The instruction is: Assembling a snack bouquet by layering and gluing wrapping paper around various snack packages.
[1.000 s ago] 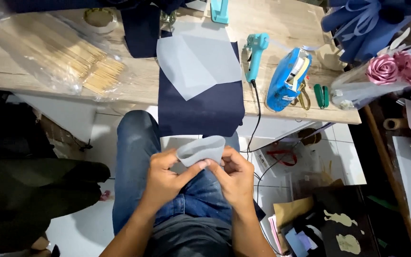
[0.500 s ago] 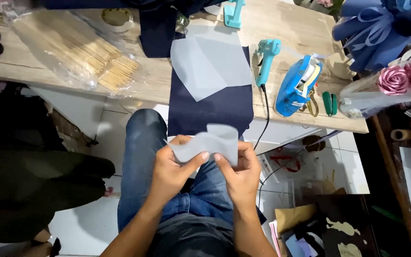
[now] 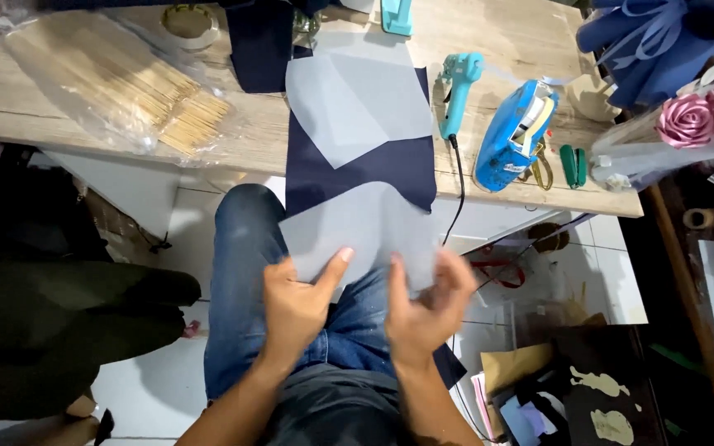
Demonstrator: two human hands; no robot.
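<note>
Change: since a moment ago the grey sheet has been opened out from a curled roll into a nearly flat piece, and both hands have spread along its lower edge.
Left hand [image 3: 295, 301]: fingers part open, thumb raised against the near edge of the translucent grey sheet [image 3: 357, 231], which it pinches at the lower left.
Right hand [image 3: 423, 306]: blurred with motion; fingers loosely spread at the sheet's lower right edge, touching it. Whether it grips firmly I cannot tell.
Sheet position: held up over the person's lap, above the blue jeans [image 3: 241, 281], its top edge overlapping the hanging end of the dark navy paper [image 3: 349, 169].
On the table: a second grey sheet [image 3: 353, 99] lies on the navy paper, which drapes over the front edge of the wooden table [image 3: 489, 33].
To the right: a teal glue gun [image 3: 456, 91] with its black cord hanging off the edge, then a blue tape dispenser [image 3: 514, 132], then small green clippers [image 3: 573, 165].
To the left: a clear bag of wooden skewers [image 3: 117, 91].
Far right: pink paper roses [image 3: 704, 116] beside a dark blue wrapped bouquet [image 3: 663, 41].
Floor: paper scraps [image 3: 555, 388] lie near the right knee.
</note>
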